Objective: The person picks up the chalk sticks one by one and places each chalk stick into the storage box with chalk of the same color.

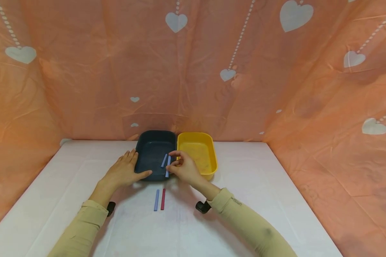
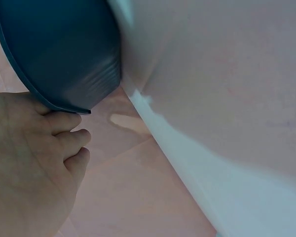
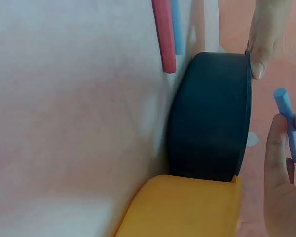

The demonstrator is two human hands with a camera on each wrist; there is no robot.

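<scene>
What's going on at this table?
A person's right hand pinches a blue stick above the dark bin, while the left hand rests against that bin's rim. Another blue stick shows inside. On the near side of the table lie a third blue stick and a red stick. A yellow bin stands right of the dark one.

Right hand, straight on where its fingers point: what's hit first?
Probably the dark-blue rectangular plastic tray, at its far-left wall. Depth is unclear; the right hand may clear the rim.
</scene>
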